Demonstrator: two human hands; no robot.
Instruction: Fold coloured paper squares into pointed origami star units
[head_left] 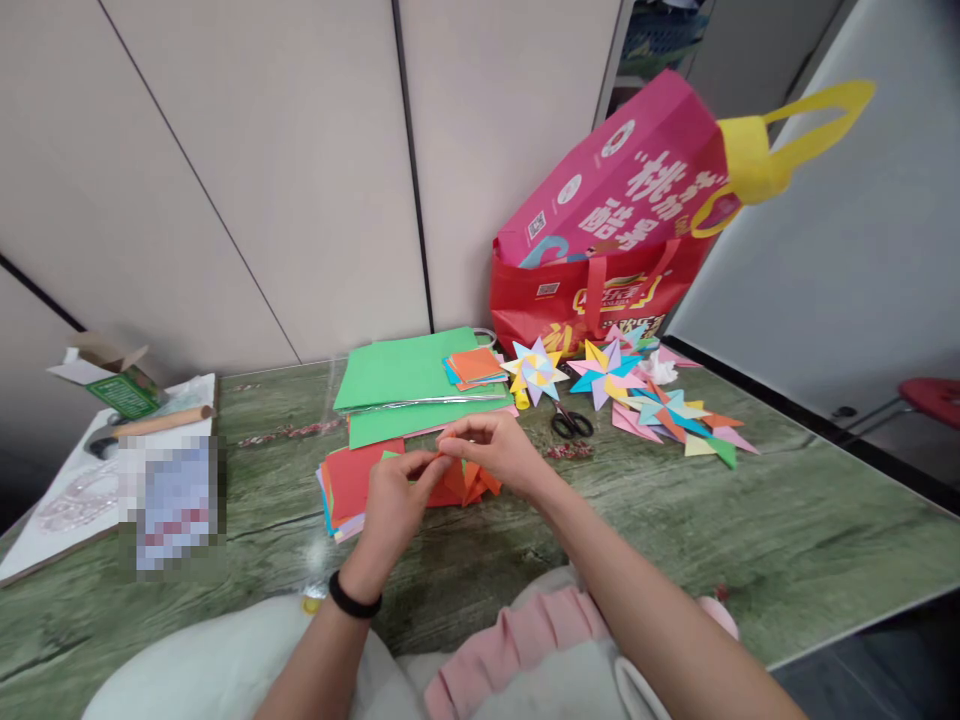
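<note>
My left hand (pixel 397 495) and my right hand (pixel 499 450) meet over the table with fingertips pinched together. Between them is a small orange piece of folded paper, mostly hidden by the fingers. Just below my right hand lie orange folded paper pieces (pixel 471 484). A stack of coloured paper (pixel 356 478), red on top, is beside and partly under my left hand. Behind the hands are large green paper sheets (pixel 397 370), with a small pile of orange squares (pixel 478 366) on them. Black-handled scissors (pixel 572 424) lie to the right of my right hand.
Folded paper stars (pixel 606 372) and loose folded pieces (pixel 675 415) spread to the right. A red bag (pixel 540 300) holding a pink box (pixel 637 170) stands behind them. At left are an opened green box (pixel 127 390) and a white board (pixel 60 505). A wall panel rises behind the table.
</note>
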